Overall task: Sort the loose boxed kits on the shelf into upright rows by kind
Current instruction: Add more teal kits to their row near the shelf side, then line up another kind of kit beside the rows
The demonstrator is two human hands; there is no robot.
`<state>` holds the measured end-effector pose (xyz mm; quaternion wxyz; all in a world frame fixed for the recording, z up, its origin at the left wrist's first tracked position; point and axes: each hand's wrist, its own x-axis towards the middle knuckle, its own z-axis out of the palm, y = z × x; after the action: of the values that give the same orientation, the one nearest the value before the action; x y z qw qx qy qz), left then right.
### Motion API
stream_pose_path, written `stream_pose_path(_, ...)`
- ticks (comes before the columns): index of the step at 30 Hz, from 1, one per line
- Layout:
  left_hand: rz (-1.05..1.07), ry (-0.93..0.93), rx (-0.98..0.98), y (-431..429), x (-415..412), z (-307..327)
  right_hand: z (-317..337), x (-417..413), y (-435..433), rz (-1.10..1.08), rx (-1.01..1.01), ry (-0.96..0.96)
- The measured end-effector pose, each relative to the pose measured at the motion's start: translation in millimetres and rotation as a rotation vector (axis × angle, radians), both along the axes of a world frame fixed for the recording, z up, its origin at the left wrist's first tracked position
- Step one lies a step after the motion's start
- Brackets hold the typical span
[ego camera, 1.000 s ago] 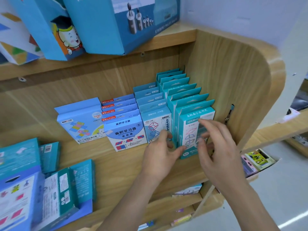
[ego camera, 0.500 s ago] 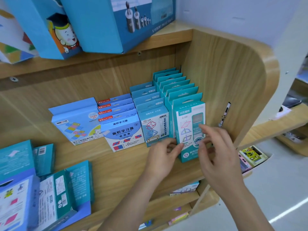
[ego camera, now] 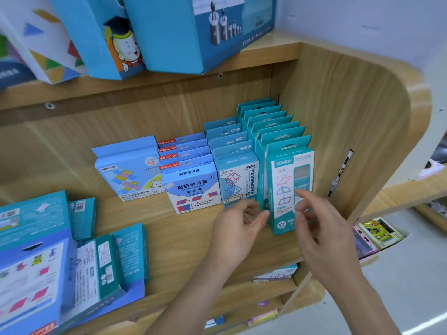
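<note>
Four upright rows of boxed kits stand on the wooden shelf (ego camera: 169,240). At the far right is a teal row whose front box (ego camera: 281,187) shows line shapes. Left of it stand a blue-teal row (ego camera: 238,180), a white-and-blue row (ego camera: 193,189) and a light blue box (ego camera: 128,172). My left hand (ego camera: 238,223) is at the front teal box's lower left edge, fingers loosely curled, thumb tip touching it. My right hand (ego camera: 314,228) hovers before the box's lower face with fingers spread. Neither hand grips it.
Several loose teal and blue boxes (ego camera: 106,262) lie flat in a heap at the shelf's left front. The wooden side panel (ego camera: 350,141) closes the shelf right of the teal row. Large blue boxes (ego camera: 193,32) stand on the shelf above. Packets (ego camera: 377,233) lie on a lower shelf.
The front teal box, tilted and pinched between both hands earlier, now stands upright at the head of its row. Both hands have loosened and drawn back slightly.
</note>
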<state>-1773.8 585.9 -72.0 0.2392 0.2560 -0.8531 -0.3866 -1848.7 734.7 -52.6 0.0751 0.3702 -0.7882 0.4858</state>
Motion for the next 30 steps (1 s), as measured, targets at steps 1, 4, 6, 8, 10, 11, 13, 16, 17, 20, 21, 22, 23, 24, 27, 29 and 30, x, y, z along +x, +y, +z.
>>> stream_pose_path(1, 0.007, 0.008, -0.019, -1, 8, 5, 0, 1, -3, 0.004, 0.004, -0.006)
stream_pose_path(4, 0.026, 0.025, -0.057, -9, 40, 23, 1, 10, -15, 0.038, 0.008, -0.059)
stream_pose_path(6, 0.059, 0.015, -0.094, -18, 69, 33, 3, 20, -29, 0.089, 0.023, -0.078)
stream_pose_path(8, 0.096, 0.016, -0.132, -31, 99, 40, 8, 33, -43, 0.155, 0.028, -0.109)
stream_pose_path(10, 0.141, 0.010, -0.169, -47, 137, 48, 14, 52, -64, 0.224, 0.041, -0.145)
stream_pose_path(11, 0.160, -0.002, -0.195, -56, 157, 52, 17, 61, -75, 0.251, 0.047, -0.158)
stream_pose_path(13, 0.170, -0.055, -0.247, -66, 178, 58, 23, 67, -83, 0.286, 0.049, -0.183)
stream_pose_path(16, 0.237, -0.074, -0.282, -92, 230, 68, 34, 98, -112, 0.383, 0.040, -0.199)
stream_pose_path(17, 0.265, -0.082, -0.311, -102, 247, 71, 38, 110, -123, 0.415, 0.045, -0.199)
stream_pose_path(20, 0.325, -0.149, -0.374, -135, 299, 78, 43, 151, -160, 0.483, 0.069, -0.160)
stream_pose_path(21, 0.333, -0.169, -0.395, -147, 316, 81, 43, 165, -173, 0.492, 0.079, -0.159)
stream_pose_path(22, 0.337, -0.193, -0.422, -158, 332, 85, 42, 178, -185, 0.501, 0.086, -0.164)
stream_pose_path(23, 0.343, -0.224, -0.446, -170, 348, 88, 40, 191, -199, 0.506, 0.098, -0.167)
stream_pose_path(24, 0.352, -0.260, -0.464, -181, 362, 92, 39, 204, -214, 0.508, 0.122, -0.170)
stream_pose_path(27, 0.367, -0.377, -0.486, -213, 393, 100, 39, 233, -257, 0.520, 0.247, -0.196)
stream_pose_path(29, 0.318, -0.399, -0.541, -230, 402, 104, 45, 247, -283, 0.522, 0.368, -0.204)
stream_pose_path(30, 0.281, -0.400, -0.567, -237, 401, 108, 48, 252, -295, 0.513, 0.437, -0.206)
